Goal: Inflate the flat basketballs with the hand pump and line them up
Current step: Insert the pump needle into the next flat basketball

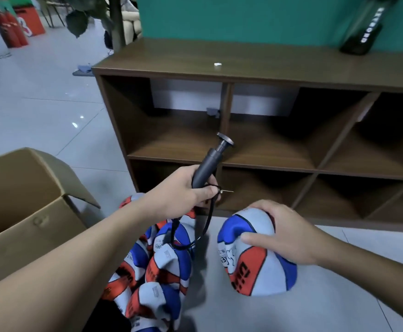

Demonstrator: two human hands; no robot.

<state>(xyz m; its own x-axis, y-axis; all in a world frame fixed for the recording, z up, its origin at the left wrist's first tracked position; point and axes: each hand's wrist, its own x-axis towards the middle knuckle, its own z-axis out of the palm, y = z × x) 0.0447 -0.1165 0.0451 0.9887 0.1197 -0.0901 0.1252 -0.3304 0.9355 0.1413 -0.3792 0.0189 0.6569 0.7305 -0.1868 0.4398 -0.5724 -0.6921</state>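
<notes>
My left hand point(180, 191) grips the lower barrel of a dark grey hand pump point(209, 164). The pump tilts up to the right, its T-handle at the top. A black hose point(206, 226) loops down from it, and a thin needle point(228, 191) sticks out past my fingers. My right hand point(283, 232) grips a flat, folded basketball point(255, 257) in red, white and blue that rests on the floor. To its left lies a pile of several more flat basketballs point(157, 267) in the same colours.
A brown wooden shelf unit point(219, 59) with open compartments stands right behind the balls. An open cardboard box point(23, 212) sits at the left. A black bottle point(360, 32) stands on the shelf top at the right. Grey tiled floor point(40, 97) stretches left.
</notes>
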